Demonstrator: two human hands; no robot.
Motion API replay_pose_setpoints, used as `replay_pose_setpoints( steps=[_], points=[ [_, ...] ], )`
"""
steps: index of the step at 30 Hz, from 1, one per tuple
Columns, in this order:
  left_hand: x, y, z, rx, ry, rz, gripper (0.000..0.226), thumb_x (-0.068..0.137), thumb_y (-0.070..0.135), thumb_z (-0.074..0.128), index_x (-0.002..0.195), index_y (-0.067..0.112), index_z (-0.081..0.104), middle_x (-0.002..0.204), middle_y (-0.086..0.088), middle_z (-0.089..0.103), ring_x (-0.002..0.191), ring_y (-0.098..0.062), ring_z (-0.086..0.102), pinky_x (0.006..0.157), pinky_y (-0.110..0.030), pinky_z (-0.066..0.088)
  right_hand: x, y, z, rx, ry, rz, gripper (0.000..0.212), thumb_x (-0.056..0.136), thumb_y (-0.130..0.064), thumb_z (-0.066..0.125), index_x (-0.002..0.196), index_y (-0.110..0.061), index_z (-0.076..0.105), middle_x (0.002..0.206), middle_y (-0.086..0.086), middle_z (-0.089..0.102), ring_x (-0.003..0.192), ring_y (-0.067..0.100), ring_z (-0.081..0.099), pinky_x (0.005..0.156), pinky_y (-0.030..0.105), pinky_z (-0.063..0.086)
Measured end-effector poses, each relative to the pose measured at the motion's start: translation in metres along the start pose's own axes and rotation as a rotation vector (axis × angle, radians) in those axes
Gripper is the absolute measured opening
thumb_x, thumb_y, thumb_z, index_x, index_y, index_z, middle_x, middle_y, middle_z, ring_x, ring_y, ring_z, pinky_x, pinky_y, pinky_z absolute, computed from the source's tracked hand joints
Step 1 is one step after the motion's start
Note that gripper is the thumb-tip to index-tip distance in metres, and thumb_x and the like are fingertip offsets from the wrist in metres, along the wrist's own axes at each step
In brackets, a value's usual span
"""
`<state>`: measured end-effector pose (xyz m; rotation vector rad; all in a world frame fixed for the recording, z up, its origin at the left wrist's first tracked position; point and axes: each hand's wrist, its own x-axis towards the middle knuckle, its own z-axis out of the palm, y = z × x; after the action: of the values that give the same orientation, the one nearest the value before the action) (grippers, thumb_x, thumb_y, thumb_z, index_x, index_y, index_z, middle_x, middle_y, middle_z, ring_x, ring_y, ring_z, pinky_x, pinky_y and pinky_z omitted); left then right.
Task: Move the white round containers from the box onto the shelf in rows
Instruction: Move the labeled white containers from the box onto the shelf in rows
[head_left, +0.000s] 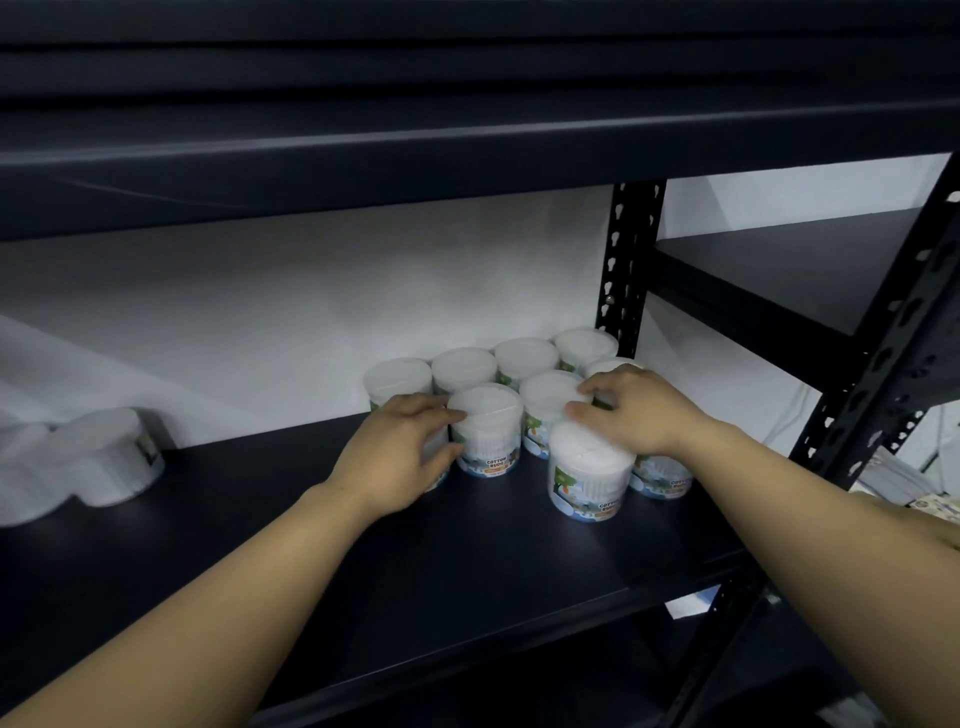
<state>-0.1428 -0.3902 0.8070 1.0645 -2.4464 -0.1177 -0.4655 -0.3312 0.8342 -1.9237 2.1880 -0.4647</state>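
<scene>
Dark shelf (363, 545) before us: our left hand (400, 447) grips a tub at the second row's left end; our right hand (631, 410) rests fingers on the near tub (589, 475), upright, front right.

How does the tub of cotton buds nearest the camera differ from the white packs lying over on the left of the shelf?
The front cotton-bud tub stands upright with its lid up; the white packs on the left lie on their sides. The tub carries a colourful printed band reading "cotton buds"; the packs look almost plain white with one small label. The right hand rests on the tub; nobody touches the packs. Both are white, round and sit on the same dark shelf.
</scene>
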Motion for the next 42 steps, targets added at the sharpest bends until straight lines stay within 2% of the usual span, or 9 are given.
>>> replay_pose_setpoints(
  steps=[4, 10, 15, 21, 25, 30, 33, 38, 42],
  points=[
    [0.013, 0.009, 0.002, 0.035, 0.015, 0.003, 0.033, 0.09, 0.042, 0.069, 0.121, 0.031, 0.07, 0.127, 0.008, 0.066, 0.119, -0.019, 0.058, 0.101, -0.038, 0.047, 0.001, 0.002, 0.003, 0.011, 0.004, -0.002, 0.071, 0.077, -0.08, 0.046, 0.132, -0.037, 0.061, 0.137, -0.002, 0.057, 0.129, 0.02, 0.049, 0.108, 0.038, 0.043],
    [0.02, 0.013, 0.008, 0.025, 0.06, -0.061, 0.028, 0.085, 0.041, 0.074, 0.111, 0.032, 0.072, 0.114, 0.013, 0.066, 0.105, -0.015, 0.063, 0.088, -0.039, 0.053, -0.002, 0.009, 0.004, 0.024, -0.01, -0.022, 0.082, 0.071, -0.086, 0.052, 0.138, -0.038, 0.057, 0.148, -0.003, 0.05, 0.138, 0.02, 0.042, 0.113, 0.041, 0.039],
    [0.023, 0.013, 0.013, 0.018, 0.072, -0.091, 0.028, 0.083, 0.042, 0.076, 0.109, 0.031, 0.073, 0.112, 0.012, 0.065, 0.105, -0.014, 0.062, 0.087, -0.036, 0.053, -0.003, 0.012, 0.003, 0.015, -0.037, -0.04, 0.099, 0.06, -0.097, 0.052, 0.141, -0.04, 0.053, 0.152, -0.005, 0.047, 0.143, 0.019, 0.036, 0.116, 0.042, 0.035],
    [0.022, 0.013, 0.013, -0.003, 0.071, -0.093, 0.029, 0.084, 0.043, 0.075, 0.11, 0.031, 0.072, 0.113, 0.014, 0.063, 0.107, -0.014, 0.06, 0.088, -0.039, 0.053, -0.005, 0.01, 0.0, 0.011, -0.052, -0.053, 0.102, 0.06, -0.097, 0.051, 0.143, -0.038, 0.051, 0.153, -0.004, 0.046, 0.143, 0.019, 0.036, 0.116, 0.041, 0.035],
    [0.013, 0.01, 0.008, -0.021, 0.064, -0.068, 0.041, 0.083, 0.05, 0.072, 0.12, 0.032, 0.067, 0.121, 0.014, 0.058, 0.114, -0.012, 0.057, 0.094, -0.038, 0.052, -0.005, -0.001, -0.003, 0.001, -0.045, -0.056, 0.104, 0.06, -0.096, 0.049, 0.145, -0.037, 0.049, 0.155, -0.004, 0.042, 0.144, 0.02, 0.034, 0.117, 0.04, 0.033],
    [-0.015, -0.008, -0.015, -0.039, 0.121, -0.103, 0.046, 0.083, 0.043, 0.075, 0.126, 0.029, 0.066, 0.127, 0.012, 0.056, 0.118, -0.011, 0.053, 0.1, -0.026, 0.045, -0.004, -0.043, 0.003, -0.019, -0.013, -0.152, 0.088, 0.074, -0.086, 0.051, 0.146, -0.036, 0.048, 0.158, -0.003, 0.039, 0.145, 0.022, 0.031, 0.118, 0.04, 0.029],
    [-0.04, -0.027, -0.037, -0.004, 0.132, -0.167, 0.047, 0.085, 0.049, 0.07, 0.129, 0.034, 0.063, 0.128, 0.015, 0.055, 0.12, -0.006, 0.05, 0.098, -0.021, 0.042, -0.001, -0.083, 0.009, -0.027, -0.012, -0.252, 0.08, 0.079, -0.082, 0.05, 0.145, -0.037, 0.048, 0.157, -0.005, 0.041, 0.144, 0.02, 0.033, 0.118, 0.039, 0.029],
    [-0.096, -0.066, -0.079, 0.056, 0.137, -0.299, 0.053, 0.09, 0.052, 0.064, 0.139, 0.036, 0.054, 0.133, 0.014, 0.052, 0.122, -0.006, 0.049, 0.096, -0.02, 0.041, -0.001, -0.16, 0.028, 0.02, -0.039, -0.402, 0.068, 0.086, -0.069, 0.058, 0.144, -0.035, 0.05, 0.154, -0.008, 0.043, 0.143, 0.019, 0.035, 0.116, 0.036, 0.03],
    [-0.146, -0.101, -0.112, 0.092, 0.153, -0.436, 0.065, 0.089, 0.052, 0.065, 0.148, 0.035, 0.044, 0.139, 0.01, 0.049, 0.125, -0.011, 0.05, 0.099, -0.026, 0.045, -0.005, -0.226, 0.057, 0.057, -0.104, -0.488, 0.068, 0.087, -0.07, 0.056, 0.146, -0.038, 0.047, 0.157, -0.011, 0.038, 0.145, 0.013, 0.03, 0.116, 0.033, 0.027]
  ],
)
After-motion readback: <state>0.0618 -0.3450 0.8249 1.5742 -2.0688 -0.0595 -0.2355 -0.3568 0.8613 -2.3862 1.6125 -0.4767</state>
